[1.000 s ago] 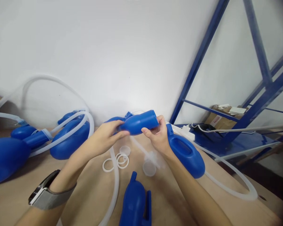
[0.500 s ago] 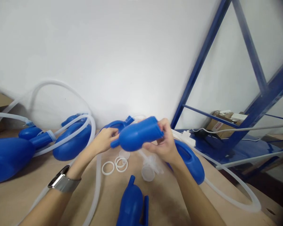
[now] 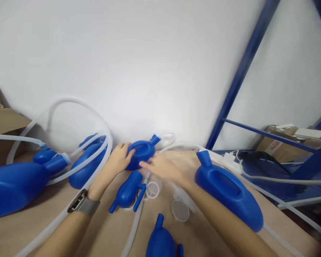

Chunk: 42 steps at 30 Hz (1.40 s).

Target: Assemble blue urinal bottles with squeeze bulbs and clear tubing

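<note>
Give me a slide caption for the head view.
Left hand and right hand at a blue bottle by the wall, two smaller blue containers nearer the camera.

Blue bottle (image 3: 141, 154) — smooth plastic, box (image 3: 6, 120) — matt cardboard

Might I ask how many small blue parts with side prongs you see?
2: one part below the left hand in the picture, a second part cut off by the bottom edge. The small tubed part at left may hide another prong.
</note>
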Each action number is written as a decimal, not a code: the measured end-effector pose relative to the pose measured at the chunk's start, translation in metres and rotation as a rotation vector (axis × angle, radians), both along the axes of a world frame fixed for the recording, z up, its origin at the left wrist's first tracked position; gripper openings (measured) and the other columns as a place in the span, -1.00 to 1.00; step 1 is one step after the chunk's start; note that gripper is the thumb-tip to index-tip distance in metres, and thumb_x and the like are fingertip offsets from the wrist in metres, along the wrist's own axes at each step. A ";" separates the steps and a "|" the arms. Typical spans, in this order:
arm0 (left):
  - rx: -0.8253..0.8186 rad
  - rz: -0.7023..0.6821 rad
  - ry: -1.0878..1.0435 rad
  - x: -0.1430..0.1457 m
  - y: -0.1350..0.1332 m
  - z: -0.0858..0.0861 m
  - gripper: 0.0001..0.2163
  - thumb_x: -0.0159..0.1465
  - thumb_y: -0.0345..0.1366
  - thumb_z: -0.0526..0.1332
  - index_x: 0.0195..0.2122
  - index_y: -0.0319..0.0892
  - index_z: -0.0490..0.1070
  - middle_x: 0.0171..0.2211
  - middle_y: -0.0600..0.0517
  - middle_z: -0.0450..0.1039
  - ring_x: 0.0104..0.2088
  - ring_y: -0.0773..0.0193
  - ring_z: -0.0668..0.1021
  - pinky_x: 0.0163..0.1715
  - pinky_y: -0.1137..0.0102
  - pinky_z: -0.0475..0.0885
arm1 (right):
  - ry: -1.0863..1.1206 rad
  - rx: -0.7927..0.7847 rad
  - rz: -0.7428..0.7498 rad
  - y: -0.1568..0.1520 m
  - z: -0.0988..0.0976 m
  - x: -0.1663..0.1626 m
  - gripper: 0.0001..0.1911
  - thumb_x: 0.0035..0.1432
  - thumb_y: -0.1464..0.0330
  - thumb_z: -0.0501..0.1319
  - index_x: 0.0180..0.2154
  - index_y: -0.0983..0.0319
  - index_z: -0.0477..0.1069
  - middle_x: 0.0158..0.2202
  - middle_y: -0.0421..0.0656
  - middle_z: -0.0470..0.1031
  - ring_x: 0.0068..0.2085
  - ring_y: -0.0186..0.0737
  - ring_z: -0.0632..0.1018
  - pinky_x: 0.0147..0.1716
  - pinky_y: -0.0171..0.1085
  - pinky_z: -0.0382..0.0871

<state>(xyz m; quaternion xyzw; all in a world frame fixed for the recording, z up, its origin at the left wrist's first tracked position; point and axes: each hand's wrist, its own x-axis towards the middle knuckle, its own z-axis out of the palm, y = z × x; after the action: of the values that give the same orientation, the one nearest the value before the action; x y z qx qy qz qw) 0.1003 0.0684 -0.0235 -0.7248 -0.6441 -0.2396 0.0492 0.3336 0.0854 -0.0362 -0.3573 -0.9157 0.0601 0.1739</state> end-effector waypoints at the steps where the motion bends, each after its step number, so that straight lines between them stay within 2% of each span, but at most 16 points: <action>1: 0.019 -0.024 -0.003 0.004 0.010 0.001 -0.55 0.50 -0.09 -0.02 0.28 -0.21 0.33 0.20 -0.25 0.44 0.19 -0.08 0.51 0.20 0.10 0.38 | -0.024 0.055 -0.054 0.012 0.009 0.001 -0.61 0.44 0.13 0.16 0.18 0.12 0.46 0.02 0.04 0.54 0.10 0.11 0.51 0.10 0.07 0.41; 4: 0.057 -0.070 -0.008 0.017 0.036 -0.003 -0.45 0.48 0.01 0.05 0.38 -0.22 0.22 0.32 -0.26 0.33 0.31 -0.13 0.41 0.26 0.06 0.32 | -0.051 0.186 -0.193 0.057 0.033 0.002 -0.53 0.49 0.29 0.05 0.34 0.26 0.29 0.31 0.23 0.33 0.36 0.28 0.27 0.30 0.29 0.12; 6: 0.061 -0.086 -0.011 0.024 0.049 -0.011 -0.40 0.45 0.07 0.10 0.36 -0.23 0.25 0.28 -0.27 0.39 0.27 -0.17 0.44 0.22 0.03 0.35 | -0.092 0.226 -0.198 0.088 0.041 -0.001 -0.52 0.46 0.32 0.12 0.32 0.30 0.31 0.42 0.22 0.19 0.46 0.30 0.10 0.38 0.33 -0.09; 8: 0.064 -0.088 -0.012 0.027 0.055 -0.021 -0.37 0.39 0.11 0.18 0.33 -0.21 0.29 0.20 -0.25 0.46 0.18 -0.19 0.51 0.15 0.02 0.39 | -0.135 0.221 -0.157 0.115 0.043 -0.008 -0.59 0.40 0.29 0.22 0.20 0.31 0.44 0.37 0.19 0.31 0.45 0.25 0.14 0.42 0.25 -0.12; 12: 0.094 -0.076 -0.009 0.027 0.057 -0.039 -0.31 0.30 0.12 0.30 0.34 -0.14 0.28 0.11 -0.20 0.49 0.13 -0.19 0.52 0.12 0.03 0.37 | -0.103 0.153 -0.123 0.148 0.034 -0.026 -0.79 0.35 0.30 0.29 -0.14 0.32 0.58 0.05 0.16 0.60 0.22 0.08 0.47 0.28 -0.01 0.25; 16: 0.111 -0.086 -0.018 0.025 0.057 -0.043 -0.33 0.28 0.15 0.31 0.32 -0.07 0.30 0.07 -0.15 0.49 0.11 -0.16 0.52 0.09 0.05 0.36 | 0.127 0.085 -0.214 0.161 0.024 -0.038 -0.72 0.37 0.26 0.26 -0.36 0.30 0.51 -0.18 0.06 0.63 0.01 -0.04 0.59 0.11 -0.07 0.40; 18: 0.117 -0.098 -0.027 0.023 0.058 -0.043 -0.33 0.28 0.15 0.31 0.32 -0.08 0.31 0.07 -0.15 0.48 0.11 -0.16 0.51 0.08 0.04 0.36 | 0.307 0.041 -0.281 0.166 0.023 -0.038 -0.58 0.42 0.18 0.17 -0.47 0.25 0.43 -0.36 -0.04 0.58 -0.16 -0.10 0.61 -0.03 -0.12 0.45; 21: 0.126 -0.144 -0.039 0.022 0.058 -0.043 -0.32 0.27 0.16 0.31 0.31 -0.09 0.32 0.07 -0.14 0.48 0.12 -0.15 0.50 0.09 0.05 0.35 | 0.613 -0.057 -0.368 0.174 0.024 -0.034 -0.41 0.49 0.06 -0.01 -0.57 0.18 0.27 -0.62 -0.19 0.32 -0.44 -0.19 0.53 -0.33 -0.24 0.44; 23: 0.132 -0.173 -0.049 0.021 0.058 -0.043 -0.33 0.25 0.17 0.33 0.29 -0.07 0.33 0.05 -0.14 0.48 0.12 -0.14 0.50 0.09 0.06 0.35 | 0.794 -0.137 -0.397 0.180 0.025 -0.031 -0.40 0.50 0.02 -0.06 -0.55 0.16 0.24 -0.66 -0.28 0.17 -0.56 -0.28 0.40 -0.48 -0.29 0.38; 25: 0.136 -0.192 -0.062 0.019 0.057 -0.043 -0.32 0.23 0.17 0.35 0.28 -0.05 0.34 0.02 -0.13 0.48 0.11 -0.14 0.49 0.10 0.06 0.34 | 0.928 -0.213 -0.411 0.184 0.029 -0.026 -0.45 0.50 0.04 -0.01 -0.47 0.20 0.30 -0.63 -0.33 0.18 -0.61 -0.37 0.32 -0.54 -0.33 0.34; 29: 0.136 -0.200 -0.090 0.008 0.054 -0.040 -0.32 0.21 0.17 0.36 0.26 -0.06 0.35 0.01 -0.12 0.50 0.12 -0.16 0.49 0.10 0.04 0.35 | 1.066 -0.302 -0.455 0.188 0.046 0.000 -0.65 0.45 0.11 0.18 -0.21 0.28 0.44 -0.43 -0.29 0.41 -0.53 -0.43 0.39 -0.53 -0.38 0.37; 33: 0.117 -0.212 -0.107 -0.006 0.050 -0.039 -0.31 0.20 0.20 0.35 0.25 -0.06 0.37 0.04 -0.11 0.51 0.11 -0.16 0.50 0.07 0.05 0.37 | 1.030 -0.368 -0.431 0.174 0.062 0.046 -0.66 0.46 0.10 0.16 -0.22 0.24 0.45 -0.42 -0.27 0.43 -0.54 -0.43 0.34 -0.58 -0.40 0.32; 35: 0.105 -0.230 -0.116 -0.011 0.050 -0.038 -0.29 0.20 0.20 0.36 0.27 -0.07 0.36 0.06 -0.12 0.51 0.13 -0.16 0.50 0.10 0.05 0.36 | 0.920 -0.443 -0.377 0.158 0.060 0.061 -0.54 0.44 0.04 0.16 -0.39 0.24 0.37 -0.57 -0.33 0.28 -0.63 -0.46 0.20 -0.65 -0.39 0.19; 37: 0.092 -0.257 -0.128 -0.014 0.051 -0.038 -0.28 0.19 0.18 0.37 0.29 -0.07 0.34 0.11 -0.12 0.51 0.16 -0.14 0.49 0.15 0.06 0.34 | 0.757 -0.511 -0.318 0.139 0.053 0.063 -0.46 0.33 -0.04 0.24 -0.52 0.20 0.29 -0.64 -0.33 0.22 -0.66 -0.45 0.17 -0.66 -0.35 0.17; 40: 0.070 -0.289 -0.147 -0.018 0.055 -0.037 -0.28 0.18 0.17 0.39 0.30 -0.04 0.35 0.17 -0.10 0.49 0.22 -0.15 0.45 0.23 0.00 0.26 | 0.524 -0.500 -0.272 0.114 0.040 0.050 -0.48 0.06 -0.04 0.45 -0.53 0.19 0.33 -0.62 -0.24 0.36 -0.60 -0.34 0.34 -0.57 -0.29 0.27; 42: 0.061 -0.299 -0.157 -0.020 0.057 -0.037 -0.29 0.18 0.16 0.40 0.29 -0.03 0.36 0.19 -0.11 0.49 0.24 -0.18 0.43 0.27 -0.06 0.21 | 0.445 -0.385 -0.291 0.103 0.033 0.037 -0.52 0.00 -0.01 0.48 -0.49 0.18 0.33 -0.55 -0.21 0.42 -0.50 -0.25 0.42 -0.46 -0.26 0.30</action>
<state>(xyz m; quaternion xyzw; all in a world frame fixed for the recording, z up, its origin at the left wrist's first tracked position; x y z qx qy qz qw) 0.0802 0.1251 -0.0601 -0.7898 -0.5234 -0.3195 -0.0157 0.3706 0.1883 -0.0034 -0.4887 -0.7664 0.2833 0.3059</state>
